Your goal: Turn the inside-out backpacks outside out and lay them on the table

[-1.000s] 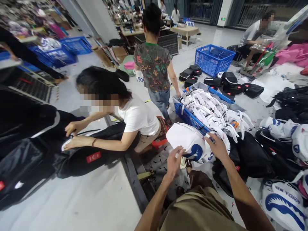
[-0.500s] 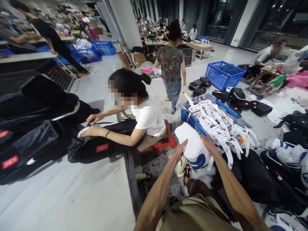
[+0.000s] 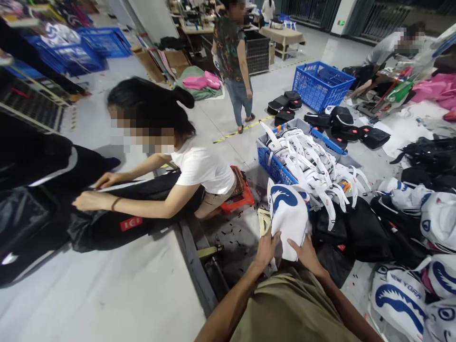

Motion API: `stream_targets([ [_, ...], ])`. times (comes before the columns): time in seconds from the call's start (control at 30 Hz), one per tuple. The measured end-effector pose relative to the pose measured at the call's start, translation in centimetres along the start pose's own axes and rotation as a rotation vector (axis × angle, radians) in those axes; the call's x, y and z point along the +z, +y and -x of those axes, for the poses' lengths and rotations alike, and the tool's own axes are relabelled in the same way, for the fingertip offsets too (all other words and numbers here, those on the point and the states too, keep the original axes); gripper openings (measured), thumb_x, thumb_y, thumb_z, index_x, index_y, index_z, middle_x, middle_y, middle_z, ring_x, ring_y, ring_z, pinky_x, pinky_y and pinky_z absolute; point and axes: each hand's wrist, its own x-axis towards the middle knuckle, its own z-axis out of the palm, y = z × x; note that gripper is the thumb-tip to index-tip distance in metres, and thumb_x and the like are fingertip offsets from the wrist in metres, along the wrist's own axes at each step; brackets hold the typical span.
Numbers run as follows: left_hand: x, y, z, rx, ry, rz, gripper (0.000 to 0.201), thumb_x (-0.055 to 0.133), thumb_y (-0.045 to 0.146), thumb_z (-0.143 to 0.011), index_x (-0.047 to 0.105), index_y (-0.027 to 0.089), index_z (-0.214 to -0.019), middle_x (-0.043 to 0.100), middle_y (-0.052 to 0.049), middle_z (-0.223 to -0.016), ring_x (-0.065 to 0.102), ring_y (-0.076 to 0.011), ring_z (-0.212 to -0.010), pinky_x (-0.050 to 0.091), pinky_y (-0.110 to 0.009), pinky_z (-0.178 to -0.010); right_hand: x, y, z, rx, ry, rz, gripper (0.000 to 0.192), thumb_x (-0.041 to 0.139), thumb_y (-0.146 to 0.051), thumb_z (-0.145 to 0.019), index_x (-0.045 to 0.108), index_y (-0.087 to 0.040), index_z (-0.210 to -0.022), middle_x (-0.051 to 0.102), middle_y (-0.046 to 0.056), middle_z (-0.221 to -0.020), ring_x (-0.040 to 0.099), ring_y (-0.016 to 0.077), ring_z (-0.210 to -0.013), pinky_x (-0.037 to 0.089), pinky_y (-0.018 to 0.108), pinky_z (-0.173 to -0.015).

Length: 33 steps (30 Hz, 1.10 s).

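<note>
A white bag panel with a blue shark print [image 3: 288, 216] stands upright in front of my knees. My left hand [image 3: 266, 248] grips its lower left edge and my right hand [image 3: 303, 251] grips its lower right edge. Just beyond it a blue crate [image 3: 274, 167] overflows with white straps [image 3: 313, 164]. Black bags [image 3: 356, 232] lie on the floor to the right of my hands.
A seated person in a white shirt [image 3: 203, 168] works on black bags [image 3: 103, 223] on the grey table [image 3: 107, 294] at left. Another person [image 3: 233, 52] stands behind. White shark-print bags [image 3: 402, 294] pile at right; a second blue crate [image 3: 320, 83] stands further back.
The white panel has been turned upright and drawn toward me from the crate. Both hands slid to its lower edge. The standing person has turned around farther back.
</note>
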Motion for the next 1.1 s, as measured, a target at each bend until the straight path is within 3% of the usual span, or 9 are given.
stream_targets([
  [0.1, -0.2, -1.0, -1.7, -0.027, -0.045, -0.051, 0.049, 0.054, 0.055, -0.105, 0.079, 0.017, -0.125, 0.086, -0.019, -0.108, 0.079, -0.0337, -0.099, 0.056, -0.041, -0.089, 0.3, 0.2, -1.8, -0.052, 0.066, -0.104, 0.074, 0.068, -0.067, -0.088, 0.066, -0.017, -0.142, 0.067, 0.020, -0.146, 0.061, 0.0380, -0.141, 0.049, 0.053, -0.124],
  [0.2, -0.6, -0.4, -2.6, -0.018, -0.028, 0.007, 0.051, 0.055, 0.059, -0.103, 0.080, 0.017, -0.116, 0.085, -0.016, -0.101, 0.077, -0.0311, -0.094, 0.056, -0.040, -0.086, -1.0, -3.0, -4.2, -0.103, 0.135, -0.205, 0.079, 0.070, -0.069, -0.089, 0.061, -0.021, -0.151, 0.062, 0.018, -0.159, 0.059, 0.0353, -0.147, 0.047, 0.052, -0.126],
  [0.4, -0.7, -1.0, -0.4, -0.022, 0.040, 0.169, 0.054, 0.058, 0.067, -0.099, 0.080, 0.017, -0.104, 0.083, -0.012, -0.094, 0.074, -0.0289, -0.090, 0.058, -0.039, -0.082, -1.1, -8.8, -5.2, -0.081, 0.108, -0.188, 0.071, 0.061, -0.069, -0.097, 0.066, -0.018, -0.146, 0.073, 0.019, -0.148, 0.067, 0.0372, -0.139, 0.051, 0.050, -0.121],
  [0.67, -1.0, -1.8, 0.4, -0.218, -0.068, 0.623, 0.092, 0.085, 0.091, -0.065, 0.080, 0.012, -0.113, 0.087, -0.018, -0.100, 0.082, -0.0340, -0.089, 0.065, -0.045, -0.087, -0.2, -10.0, -3.1, -0.116, 0.131, -0.001, 0.090, 0.070, -0.061, -0.095, 0.043, -0.014, -0.168, 0.054, 0.023, -0.169, 0.055, 0.0401, -0.155, 0.049, 0.051, -0.124],
  [0.77, -1.5, -1.6, 0.0, -0.208, -0.107, 0.578, 0.096, 0.084, 0.092, -0.067, 0.079, 0.011, -0.119, 0.087, -0.022, -0.110, 0.083, -0.0364, -0.098, 0.066, -0.048, -0.093, -0.7, -9.4, -3.9, -0.081, 0.118, 0.022, 0.075, 0.067, -0.061, -0.099, 0.054, -0.019, -0.161, 0.064, 0.019, -0.162, 0.061, 0.0389, -0.149, 0.051, 0.049, -0.120],
  [0.83, -2.5, -0.8, -0.4, -0.130, -0.080, 0.483, 0.093, 0.081, 0.086, -0.078, 0.075, 0.012, -0.135, 0.082, -0.024, -0.134, 0.080, -0.0373, -0.120, 0.063, -0.048, -0.105, -0.9, -8.8, -4.3, -0.058, 0.089, 0.052, 0.067, 0.062, -0.063, -0.102, 0.061, -0.021, -0.154, 0.074, 0.017, -0.149, 0.069, 0.0384, -0.138, 0.054, 0.047, -0.112],
  [0.93, -4.3, 2.3, -1.9, 0.024, 0.062, 0.312, 0.101, 0.084, 0.070, -0.087, 0.049, 0.019, -0.168, 0.060, -0.021, -0.168, 0.062, -0.0345, -0.151, 0.054, -0.046, -0.122, -0.9, -8.3, -4.5, -0.027, 0.067, 0.107, 0.062, 0.057, -0.065, -0.105, 0.067, -0.021, -0.147, 0.080, 0.016, -0.135, 0.074, 0.0375, -0.128, 0.056, 0.044, -0.104],
  [1.0, -5.0, 5.3, -3.6, 0.111, 0.112, 0.170, 0.101, 0.084, 0.064, -0.092, 0.041, 0.023, -0.174, 0.057, -0.019, -0.171, 0.060, -0.0343, -0.153, 0.051, -0.047, -0.125, -1.1, -8.3, -4.4, -0.007, 0.065, 0.149, 0.060, 0.055, -0.065, -0.106, 0.070, -0.020, -0.143, 0.081, 0.017, -0.131, 0.075, 0.0375, -0.125, 0.055, 0.043, -0.101],
  [1.1, -4.9, 9.0, -6.5, 0.225, 0.100, -0.087, 0.069, 0.071, 0.056, -0.104, 0.056, 0.027, -0.166, 0.071, -0.014, -0.158, 0.070, -0.0356, -0.141, 0.052, -0.047, -0.120, -2.2, -8.7, -4.0, 0.001, 0.063, 0.182, 0.061, 0.048, -0.067, -0.109, 0.071, -0.022, -0.143, 0.083, 0.016, -0.126, 0.077, 0.0369, -0.122, 0.055, 0.042, -0.100],
])
